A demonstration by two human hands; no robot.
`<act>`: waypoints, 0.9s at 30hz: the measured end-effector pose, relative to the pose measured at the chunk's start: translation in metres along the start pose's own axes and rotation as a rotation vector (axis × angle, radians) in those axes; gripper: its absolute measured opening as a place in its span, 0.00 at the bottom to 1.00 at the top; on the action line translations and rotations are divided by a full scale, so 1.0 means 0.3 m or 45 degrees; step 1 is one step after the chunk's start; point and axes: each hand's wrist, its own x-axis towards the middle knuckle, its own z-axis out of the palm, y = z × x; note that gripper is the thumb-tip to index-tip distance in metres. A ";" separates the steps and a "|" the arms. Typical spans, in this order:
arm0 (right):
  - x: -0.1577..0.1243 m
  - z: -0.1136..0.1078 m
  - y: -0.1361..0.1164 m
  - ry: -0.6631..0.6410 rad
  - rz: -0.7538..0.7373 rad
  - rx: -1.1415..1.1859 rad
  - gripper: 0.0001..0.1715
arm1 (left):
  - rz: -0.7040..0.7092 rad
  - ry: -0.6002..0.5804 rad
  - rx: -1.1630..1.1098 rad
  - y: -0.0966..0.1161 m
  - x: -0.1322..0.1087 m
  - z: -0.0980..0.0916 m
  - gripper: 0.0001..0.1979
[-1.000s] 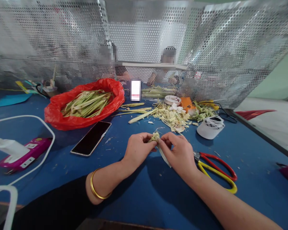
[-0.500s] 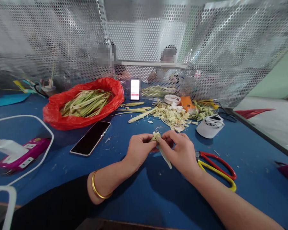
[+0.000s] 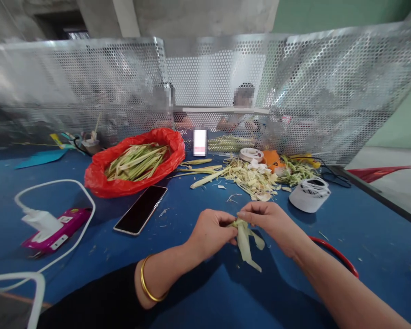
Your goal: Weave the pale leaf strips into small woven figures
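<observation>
Pale-green, papery plant strips (image 3: 245, 244) hang above the flat blue tabletop (image 3: 195, 304), their top pinched by bare left hand (image 3: 208, 232) and bare right hand (image 3: 273, 223), thumbs closed against fingers, and could come undone if either pinch slackens.

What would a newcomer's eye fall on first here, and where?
Probably the bright red plastic bag of long green-yellow stalks, left of centre on the blue tabletop. Next, the pale, flat, dangling plant strips at front centre, held by the left hand, with the right hand at their top. The shiny gold bangle on the left wrist also stands out.
</observation>
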 end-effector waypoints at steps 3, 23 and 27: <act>-0.001 -0.004 0.002 -0.017 0.042 0.086 0.17 | 0.015 -0.041 -0.012 0.006 -0.007 0.001 0.13; 0.031 0.006 0.036 0.268 0.318 0.821 0.14 | -0.172 -0.652 -0.119 -0.006 -0.027 -0.018 0.14; 0.042 -0.009 0.036 0.458 0.237 0.969 0.05 | -0.156 -0.655 -0.147 0.015 -0.029 -0.025 0.14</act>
